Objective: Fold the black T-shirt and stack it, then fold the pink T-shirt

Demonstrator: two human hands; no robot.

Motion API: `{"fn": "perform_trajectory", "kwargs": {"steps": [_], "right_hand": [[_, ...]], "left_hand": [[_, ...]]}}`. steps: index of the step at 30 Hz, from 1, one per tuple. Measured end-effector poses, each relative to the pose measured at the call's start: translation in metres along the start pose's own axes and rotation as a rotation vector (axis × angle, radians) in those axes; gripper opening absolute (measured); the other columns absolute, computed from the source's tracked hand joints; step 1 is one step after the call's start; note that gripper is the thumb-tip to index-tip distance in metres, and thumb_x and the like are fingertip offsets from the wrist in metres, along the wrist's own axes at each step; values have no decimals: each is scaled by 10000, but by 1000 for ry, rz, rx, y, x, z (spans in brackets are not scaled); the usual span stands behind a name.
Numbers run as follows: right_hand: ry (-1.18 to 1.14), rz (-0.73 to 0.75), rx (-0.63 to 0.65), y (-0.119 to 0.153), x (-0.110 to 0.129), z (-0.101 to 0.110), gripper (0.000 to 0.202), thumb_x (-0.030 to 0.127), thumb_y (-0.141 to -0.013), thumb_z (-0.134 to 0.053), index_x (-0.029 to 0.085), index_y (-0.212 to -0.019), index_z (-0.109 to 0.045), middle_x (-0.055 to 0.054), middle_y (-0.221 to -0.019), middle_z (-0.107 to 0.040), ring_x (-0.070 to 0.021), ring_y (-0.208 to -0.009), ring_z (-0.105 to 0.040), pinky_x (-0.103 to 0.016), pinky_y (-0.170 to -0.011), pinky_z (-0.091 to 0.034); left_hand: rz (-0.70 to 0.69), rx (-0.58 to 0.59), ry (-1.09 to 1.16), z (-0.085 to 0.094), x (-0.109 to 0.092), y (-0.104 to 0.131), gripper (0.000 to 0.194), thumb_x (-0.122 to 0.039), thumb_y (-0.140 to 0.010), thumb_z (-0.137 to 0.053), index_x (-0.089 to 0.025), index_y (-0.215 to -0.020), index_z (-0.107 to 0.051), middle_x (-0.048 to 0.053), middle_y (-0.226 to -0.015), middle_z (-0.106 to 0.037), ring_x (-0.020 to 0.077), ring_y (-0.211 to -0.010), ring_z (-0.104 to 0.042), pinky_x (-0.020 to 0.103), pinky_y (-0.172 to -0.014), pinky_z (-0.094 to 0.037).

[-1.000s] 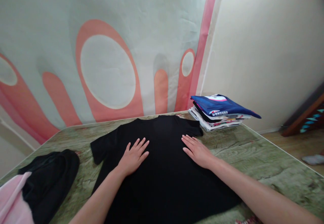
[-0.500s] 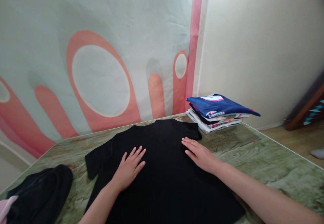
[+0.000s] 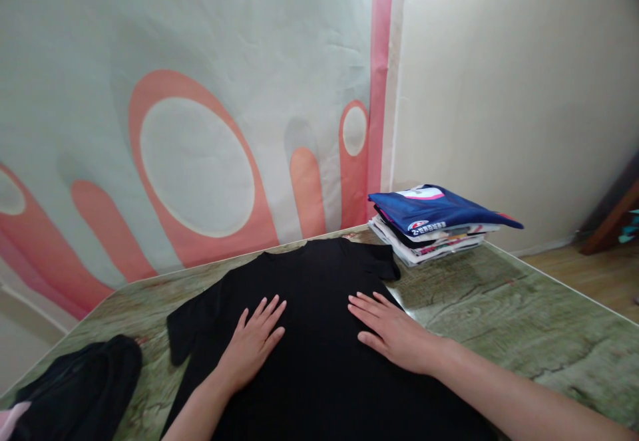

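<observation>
A black short-sleeved shirt (image 3: 314,334) lies spread out on the table, its collar toward the wall and its lower part cut off by the bottom of the view. On its left half my left hand (image 3: 252,341) rests palm down, fingers spread. My right hand (image 3: 392,331) lies palm down near the shirt's right side, below the right sleeve, with the thumb apart from the fingers. Neither hand grips anything.
A stack of folded clothes (image 3: 434,218), a blue one on top, sits at the table's back right. At the left front lies a dark heap of cloth (image 3: 84,388) beside something pink. The wood-patterned table (image 3: 539,321) meets a printed wall behind.
My right hand has slid a little toward me and slightly left over the shirt. My left hand has hardly moved. The view has shifted slightly.
</observation>
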State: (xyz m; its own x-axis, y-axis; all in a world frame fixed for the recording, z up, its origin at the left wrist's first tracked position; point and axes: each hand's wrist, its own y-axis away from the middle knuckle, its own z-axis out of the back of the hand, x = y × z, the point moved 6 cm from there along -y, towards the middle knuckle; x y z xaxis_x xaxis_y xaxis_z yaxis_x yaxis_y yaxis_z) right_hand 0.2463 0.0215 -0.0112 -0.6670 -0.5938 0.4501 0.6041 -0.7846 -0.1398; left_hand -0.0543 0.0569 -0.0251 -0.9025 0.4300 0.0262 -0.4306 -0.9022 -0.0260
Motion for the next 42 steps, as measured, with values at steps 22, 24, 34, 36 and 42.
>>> {"fn": "perform_trajectory", "kwargs": {"steps": [22, 24, 34, 36, 42], "right_hand": [[-28, 30, -36, 2, -2, 4, 535, 447, -949, -403, 275, -1451, -331, -34, -1512, -307, -205, -1406, -230, -458, -1162, -133], [-31, 34, -44, 2, -2, 4, 530, 444, -949, -403, 274, -1447, -340, -34, -1511, -309, -207, -1407, -229, -461, -1162, -135], [-17, 18, 1, 0, 0, 3, 535, 445, -953, -393, 308, -1461, -296, -18, -1516, -300, -221, -1408, -223, -496, -1158, -147], [-20, 22, 12, -1, 0, 3, 542, 448, -951, -397, 312, -1464, -287, -21, -1515, -302, -227, -1408, -225, -503, -1156, -150], [-23, 29, 3, -4, -3, 5, 540, 436, -948, -414, 324, -1461, -290, -21, -1508, -319, -232, -1402, -242, -507, -1155, -156]], "left_hand": [[44, 53, -87, 6, 11, 19, 560, -520, -968, -265, -398, -1479, -73, -36, -1544, -184, 241, -1415, -196, 503, -1094, -260], [63, 52, -80, 14, 13, 6, 574, -537, -963, -270, -382, -1484, -85, -17, -1550, -171, 257, -1418, -180, 513, -1079, -283], [-171, 2, -2, 19, -59, -122, 528, -545, -974, -189, -392, -1479, -158, -35, -1572, -105, 250, -1441, -71, 550, -1105, -180], [-164, 10, 25, 11, -61, -146, 542, -571, -965, -173, -390, -1476, -182, -31, -1572, -109, 258, -1441, -66, 568, -1098, -169], [-58, 54, 78, -10, -33, -190, 570, -599, -953, -138, -383, -1479, -172, -13, -1567, -152, 266, -1435, -108, 585, -1087, -148]]}}
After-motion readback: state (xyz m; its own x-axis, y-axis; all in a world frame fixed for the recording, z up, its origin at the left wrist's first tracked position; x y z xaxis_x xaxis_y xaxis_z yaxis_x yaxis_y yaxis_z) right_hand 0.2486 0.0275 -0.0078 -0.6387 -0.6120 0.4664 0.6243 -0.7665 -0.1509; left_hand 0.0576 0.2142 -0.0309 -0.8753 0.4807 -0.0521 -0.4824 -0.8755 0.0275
